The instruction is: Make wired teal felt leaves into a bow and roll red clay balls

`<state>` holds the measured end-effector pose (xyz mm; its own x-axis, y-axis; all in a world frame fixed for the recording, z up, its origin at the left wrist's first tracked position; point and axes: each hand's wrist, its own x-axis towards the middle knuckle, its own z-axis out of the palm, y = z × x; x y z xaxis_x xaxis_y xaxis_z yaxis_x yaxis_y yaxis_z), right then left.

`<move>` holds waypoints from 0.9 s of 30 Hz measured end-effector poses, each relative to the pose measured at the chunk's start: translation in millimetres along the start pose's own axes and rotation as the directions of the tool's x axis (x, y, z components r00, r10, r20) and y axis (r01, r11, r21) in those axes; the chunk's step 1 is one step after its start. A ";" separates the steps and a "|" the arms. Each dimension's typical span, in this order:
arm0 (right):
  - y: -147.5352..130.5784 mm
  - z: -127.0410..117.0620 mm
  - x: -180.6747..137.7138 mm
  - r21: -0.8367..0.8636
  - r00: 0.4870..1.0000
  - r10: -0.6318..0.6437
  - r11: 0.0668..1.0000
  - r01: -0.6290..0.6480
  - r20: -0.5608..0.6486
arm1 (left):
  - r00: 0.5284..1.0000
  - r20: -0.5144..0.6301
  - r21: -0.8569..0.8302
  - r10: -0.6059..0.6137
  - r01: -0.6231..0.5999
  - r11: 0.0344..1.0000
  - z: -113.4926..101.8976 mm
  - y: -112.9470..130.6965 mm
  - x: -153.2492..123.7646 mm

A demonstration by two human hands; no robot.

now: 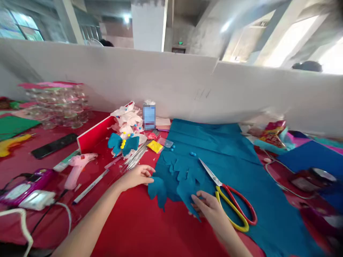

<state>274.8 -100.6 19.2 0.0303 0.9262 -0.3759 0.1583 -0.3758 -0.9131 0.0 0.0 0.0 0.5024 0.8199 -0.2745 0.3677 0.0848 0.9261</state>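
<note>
My left hand [138,176] rests on the red table cover at the left edge of a cut piece of teal felt [171,178], its fingertips touching the felt. My right hand [207,204] lies on the lower edge of the same teal piece, fingers stretched and pressed against it. Just right of that hand, a pair of scissors with yellow and red handles [230,200] lies shut on the large teal felt sheet [235,160]. A few small blue beads [193,154] sit on the sheet.
A pink glue gun [77,167], a ruler [91,185], metal wires [136,155], a teal felt bow with yellow beads [123,142], a phone [53,145], stacked clear cups [59,105] and a purple device [26,184] lie left. A grey partition [187,85] runs behind. Coloured felt and packets are at right.
</note>
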 end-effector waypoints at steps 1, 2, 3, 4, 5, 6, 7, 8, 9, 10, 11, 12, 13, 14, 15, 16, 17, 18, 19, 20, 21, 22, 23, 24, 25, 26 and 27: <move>7.3 0.1 -0.7 0.023 1.000 0.015 1.000 -0.015 -0.013 | 0.999 0.032 0.004 -0.005 0.005 1.000 -1.2 0.6 -1.4; 14.3 0.1 -1.7 0.024 0.999 0.020 1.000 -0.019 -0.026 | 0.998 0.055 0.013 -0.008 0.008 1.000 -2.1 1.2 -3.2; 20.7 -0.1 -3.2 0.004 0.999 0.012 1.000 -0.012 -0.039 | 0.998 0.066 0.027 -0.010 0.009 1.000 -2.6 2.0 -5.9; 26.1 -0.5 -5.5 -0.038 0.999 -0.007 0.999 0.005 -0.050 | 0.998 0.068 0.046 -0.011 0.008 0.999 -2.4 2.9 -9.6; 30.3 -1.3 -8.7 -0.095 0.998 -0.033 0.995 0.028 -0.048 | 0.998 0.067 0.068 -0.011 0.007 0.998 -1.1 3.8 -14.6; 33.3 -2.4 -12.7 -0.185 0.996 -0.076 0.981 0.065 -0.052 | 0.998 0.055 0.086 -0.013 0.008 0.996 1.6 4.6 -20.8; 34.9 -3.7 -17.4 -0.301 0.988 -0.141 0.947 0.115 -0.066 | 1.000 0.015 0.120 -0.004 0.003 0.993 5.9 5.1 -28.0; 35.4 -5.0 -22.5 -0.428 0.970 -0.228 0.887 0.174 -0.078 | 0.999 -0.052 0.179 0.016 -0.007 0.984 12.1 5.2 -36.0; 35.0 -6.1 -27.6 -0.547 0.941 -0.331 0.802 0.239 -0.074 | 0.990 -0.135 0.251 0.048 -0.013 0.968 20.0 4.7 -44.4; 34.1 -6.7 -32.4 -0.648 0.898 -0.438 0.696 0.310 -0.041 | 0.957 -0.252 0.408 0.144 -0.030 0.912 29.3 3.6 -53.0; 32.9 -6.8 -36.5 -0.722 0.848 -0.529 0.576 0.384 0.029 | 0.913 -0.333 0.556 0.236 -0.012 0.831 39.5 2.1 -61.4; 31.8 -6.2 -39.5 -0.769 0.797 -0.590 0.451 0.454 0.125 | 0.891 -0.342 0.659 0.297 0.002 0.752 49.8 0.2 -69.6; 31.2 -5.1 -41.4 -0.791 0.751 -0.618 0.328 0.516 0.233 | 0.896 -0.286 0.739 0.341 -0.021 0.673 59.4 -1.9 -77.3; 31.1 -3.5 -42.3 -0.797 0.712 -0.617 0.217 0.564 0.336 | 0.906 -0.198 0.802 0.375 -0.070 0.593 67.8 -3.9 -84.5; 31.7 -1.8 -42.3 -0.793 0.684 -0.597 0.126 0.596 0.420 | 0.914 -0.112 0.843 0.391 -0.121 0.524 74.3 -5.8 -91.2; 32.7 0.0 -41.8 -0.786 0.667 -0.569 0.060 0.616 0.480 | 0.917 -0.038 0.868 0.397 -0.166 0.467 78.7 -7.4 -97.2; 34.0 1.6 -41.0 -0.778 0.660 -0.541 0.015 0.628 0.522 | 0.917 0.015 0.883 0.399 -0.199 0.425 81.0 -8.7 -102.6; 35.4 3.0 -40.2 -0.769 0.655 -0.514 -0.016 0.639 0.555 | 0.916 0.046 0.891 0.398 -0.218 0.398 81.4 -9.6 -107.3; 36.8 4.3 -39.6 -0.757 0.647 -0.491 -0.041 0.652 0.583 | 0.916 0.063 0.895 0.396 -0.227 0.383 80.3 -10.2 -111.3; 38.0 5.5 -39.1 -0.746 0.637 -0.476 -0.063 0.663 0.607 | 0.917 0.076 0.897 0.392 -0.235 0.374 78.2 -10.5 -114.4; 38.9 6.8 -38.8 -0.733 0.623 -0.467 -0.084 0.676 0.628 | 0.918 0.090 0.897 0.386 -0.243 0.369 75.7 -10.4 -116.7; 39.5 8.1 -38.6 -0.718 0.607 -0.461 -0.104 0.688 0.648 | 0.919 0.103 0.895 0.379 -0.252 0.368 73.3 -10.1 -118.2; 40.0 9.7 -38.4 -0.706 0.591 -0.460 -0.120 0.698 0.663 | 0.920 0.116 0.891 0.374 -0.263 0.370 71.2 -9.6 -118.9; 40.3 11.2 -38.2 -0.694 0.577 -0.461 -0.131 0.708 0.675 | 0.920 0.130 0.885 0.370 -0.276 0.375 69.8 -8.8 -118.9; 40.6 12.8 -38.0 -0.686 0.566 -0.463 -0.136 0.715 0.681 | 0.918 0.141 0.877 0.370 -0.289 0.385 69.2 -7.9 -118.4; 40.8 14.2 -37.7 -0.680 0.559 -0.468 -0.135 0.720 0.685 | 0.916 0.150 0.867 0.372 -0.303 0.396 69.4 -6.9 -117.6; 41.1 15.3 -37.5 -0.676 0.552 -0.476 -0.130 0.726 0.685 | 0.914 0.156 0.857 0.375 -0.314 0.408 70.1 -5.8 -116.6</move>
<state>265.1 -151.3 -6.7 -0.7342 0.6684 0.1190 0.6682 0.7424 -0.0476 -5.9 -135.8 8.5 0.7189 0.6929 0.0562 0.6634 -0.7080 0.2423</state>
